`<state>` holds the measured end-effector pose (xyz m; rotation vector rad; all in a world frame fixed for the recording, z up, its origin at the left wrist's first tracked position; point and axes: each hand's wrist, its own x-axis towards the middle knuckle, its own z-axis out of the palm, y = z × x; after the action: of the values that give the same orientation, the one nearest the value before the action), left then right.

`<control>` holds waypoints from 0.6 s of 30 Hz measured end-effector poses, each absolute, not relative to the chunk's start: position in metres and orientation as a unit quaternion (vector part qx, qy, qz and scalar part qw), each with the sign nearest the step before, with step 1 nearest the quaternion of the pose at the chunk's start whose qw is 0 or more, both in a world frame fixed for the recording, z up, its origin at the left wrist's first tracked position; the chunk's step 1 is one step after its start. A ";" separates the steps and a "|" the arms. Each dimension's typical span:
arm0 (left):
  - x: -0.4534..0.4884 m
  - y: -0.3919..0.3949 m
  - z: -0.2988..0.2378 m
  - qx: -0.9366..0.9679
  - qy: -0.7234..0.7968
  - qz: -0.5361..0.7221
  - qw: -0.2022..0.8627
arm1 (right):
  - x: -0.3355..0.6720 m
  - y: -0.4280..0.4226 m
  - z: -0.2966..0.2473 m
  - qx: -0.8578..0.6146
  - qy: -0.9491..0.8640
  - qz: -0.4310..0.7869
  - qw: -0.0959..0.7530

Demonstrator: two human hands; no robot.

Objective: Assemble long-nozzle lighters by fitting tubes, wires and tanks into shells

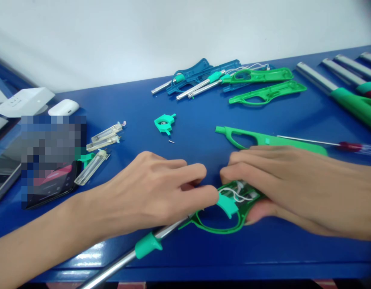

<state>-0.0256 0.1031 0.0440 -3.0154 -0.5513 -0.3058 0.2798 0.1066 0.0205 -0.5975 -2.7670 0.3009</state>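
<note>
My right hand grips the body of an opened green gas lighter. White wire and a clear part show inside its shell. My left hand is closed over the lighter's front, with the thumb tip at the teal trigger; its curled fingertips are partly hidden. The silver tube slants down to the lower left, with a teal collar around it. Just beyond my right hand lies the other green shell half. A small screw and a loose teal trigger rest on the table.
Beyond my right hand lies a screwdriver. Several clear fuel tanks sit by a phone and a white earbud case. Blue and green lighter parts lie at the back; whole lighters are at right.
</note>
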 end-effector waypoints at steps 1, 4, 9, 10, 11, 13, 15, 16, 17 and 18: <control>-0.026 0.103 0.044 -0.979 -0.177 -0.098 0.029 | 0.279 0.107 0.021 -0.205 -0.963 0.095 0.148; -0.027 0.104 0.044 -0.974 -0.186 -0.123 0.036 | 0.275 0.106 0.022 -0.198 -0.966 0.073 0.151; -0.024 0.098 0.062 -0.981 -0.183 -0.052 0.026 | 0.272 0.106 0.024 -0.204 -0.964 0.073 0.155; -0.022 0.095 0.066 -0.980 -0.195 -0.038 0.014 | 0.272 0.106 0.024 -0.207 -0.963 0.080 0.155; -0.020 0.092 0.071 -0.978 -0.206 -0.035 0.011 | 0.271 0.105 0.024 -0.209 -0.962 0.086 0.154; -0.017 0.086 0.076 -0.974 -0.223 -0.027 0.010 | 0.271 0.104 0.023 -0.215 -0.960 0.091 0.154; -0.015 0.083 0.078 -0.973 -0.230 -0.025 0.013 | 0.270 0.102 0.021 -0.223 -0.959 0.085 0.154; -0.014 0.082 0.078 -0.972 -0.233 -0.025 0.011 | 0.270 0.102 0.021 -0.229 -0.958 0.084 0.152; -0.014 0.081 0.078 -0.971 -0.237 -0.025 0.006 | 0.270 0.101 0.020 -0.232 -0.957 0.085 0.150; -0.015 0.081 0.077 -0.971 -0.240 -0.024 -0.002 | 0.270 0.101 0.020 -0.236 -0.956 0.088 0.149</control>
<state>-0.0150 0.0814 0.0774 -3.0528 -0.7546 -0.0743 0.2698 0.1006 0.0203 -0.6788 -2.7496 0.2518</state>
